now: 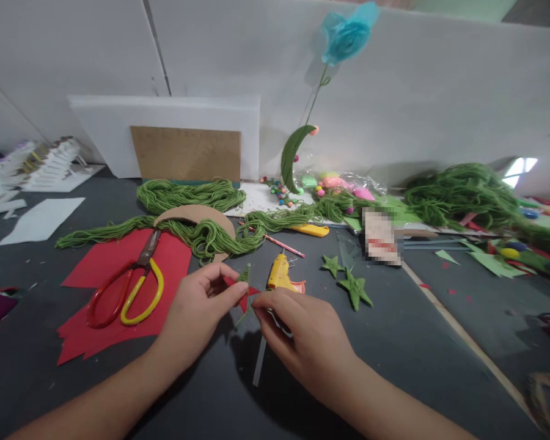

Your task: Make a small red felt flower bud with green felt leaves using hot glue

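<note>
The left hand (201, 308) pinches a small red star (242, 294) between thumb and forefinger, just above the table (394, 366). The right hand (302, 336) has its fingers closed tight at the star's right tip, seemingly on a green strand (242, 318) that is partly wound round the star. The star looks light, thin and easily bent, so it is best held by its flat faces. Just behind lies a yellow glue gun (280, 274). To the left, scissors (128, 290) rest on red paper (101, 333).

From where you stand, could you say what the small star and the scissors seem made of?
The small star: matte red sheet, perhaps felt or foam, wound with green yarn. The scissors: metal blades, glossy red and yellow handles, probably plastic-coated.
</note>
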The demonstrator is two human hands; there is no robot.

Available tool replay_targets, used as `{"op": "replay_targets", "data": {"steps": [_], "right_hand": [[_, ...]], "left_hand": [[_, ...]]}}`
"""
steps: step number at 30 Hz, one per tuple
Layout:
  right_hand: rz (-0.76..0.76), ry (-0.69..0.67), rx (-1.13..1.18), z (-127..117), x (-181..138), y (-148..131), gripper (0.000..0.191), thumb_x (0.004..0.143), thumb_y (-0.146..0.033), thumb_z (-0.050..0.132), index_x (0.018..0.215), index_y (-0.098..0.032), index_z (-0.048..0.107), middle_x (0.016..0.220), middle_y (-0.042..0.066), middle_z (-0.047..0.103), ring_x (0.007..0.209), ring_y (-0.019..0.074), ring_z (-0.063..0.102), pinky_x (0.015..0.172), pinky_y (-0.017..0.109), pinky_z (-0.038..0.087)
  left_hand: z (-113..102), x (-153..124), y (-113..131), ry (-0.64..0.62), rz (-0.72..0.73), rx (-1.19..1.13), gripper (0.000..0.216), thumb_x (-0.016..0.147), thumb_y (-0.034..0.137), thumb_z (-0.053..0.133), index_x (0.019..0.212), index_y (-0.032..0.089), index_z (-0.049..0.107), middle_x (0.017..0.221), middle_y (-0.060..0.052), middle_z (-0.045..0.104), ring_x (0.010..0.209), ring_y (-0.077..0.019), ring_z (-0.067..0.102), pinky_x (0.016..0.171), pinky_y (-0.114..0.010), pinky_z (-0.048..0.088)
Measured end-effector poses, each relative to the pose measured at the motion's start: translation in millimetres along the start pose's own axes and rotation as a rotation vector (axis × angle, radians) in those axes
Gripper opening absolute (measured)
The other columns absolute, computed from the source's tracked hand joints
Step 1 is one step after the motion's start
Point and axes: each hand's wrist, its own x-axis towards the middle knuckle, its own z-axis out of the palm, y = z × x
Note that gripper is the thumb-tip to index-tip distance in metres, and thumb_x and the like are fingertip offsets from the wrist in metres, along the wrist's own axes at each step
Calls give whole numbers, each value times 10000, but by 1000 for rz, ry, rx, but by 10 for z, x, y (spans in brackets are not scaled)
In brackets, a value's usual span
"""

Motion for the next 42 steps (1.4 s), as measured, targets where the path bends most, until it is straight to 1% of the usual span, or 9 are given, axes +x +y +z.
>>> {"op": "replay_targets", "data": {"steps": [6,13,18,24,28,31,34,37,42], "right_hand": [[81,-86,89,-90,41,3,126,831,-156,465,802,-175,586,622,-8,595,475,91,468,506,198,341],[215,-73,181,-173,84,21,84,787,-174,518,758,-190,595,618,-23,583,536,102,502,519,204,349],[432,-129,534,-224,130,37,97,737,-151,533,648,-174,562,556,-44,530,506,78,462,486,184,352],[764,-415,1094,-219,124,112,59,717,-207,542,676,-169,522,470,-50,569,325,37,426,306,118,254],[797,-448,1410,-171,102,141,62,694,-208,547,674,-160,514,500,-17,621,342,76,531,314,131,389],[814,-472,1501,-134,93,140,70,710,-215,544,680,-160,513,501,-7,631,337,79,536,304,127,382],[811,-443,1455,-115,94,114,85,737,-235,540,694,-167,512,475,-28,599,300,48,452,284,110,286],[737,-268,1198,-104,98,67,101,748,-233,555,677,-166,530,476,-58,525,351,29,382,334,120,260],[277,63,418,-30,40,40,85,774,-156,541,738,-171,617,648,1,611,580,105,531,540,205,394]], "left_hand": [[36,-59,17,-62,73,99,89,687,245,646,640,189,596,637,21,578,622,-140,519,607,-241,404],[49,-62,31,-249,-101,-149,134,677,228,675,638,176,557,591,41,534,573,-102,491,573,-208,392],[24,-60,21,-340,-122,-217,118,661,225,694,627,180,591,596,30,565,569,-102,488,569,-208,405],[14,-50,16,-474,-81,-183,49,682,204,687,664,183,646,647,19,586,623,-110,509,616,-213,404],[10,-37,33,-487,35,-205,52,696,176,681,649,190,662,693,18,572,687,-118,526,667,-216,408],[6,-44,39,-508,22,-259,65,705,167,675,648,192,660,669,22,573,665,-111,525,655,-209,410],[12,-51,24,-490,-48,-311,60,685,161,692,644,182,653,661,27,579,645,-98,514,643,-197,408],[26,-46,2,-394,-137,-391,74,667,158,707,662,176,636,645,37,588,625,-82,515,622,-177,402],[43,-34,5,-285,-281,-507,101,687,160,689,693,167,589,611,36,625,567,-73,537,588,-180,411]]}}
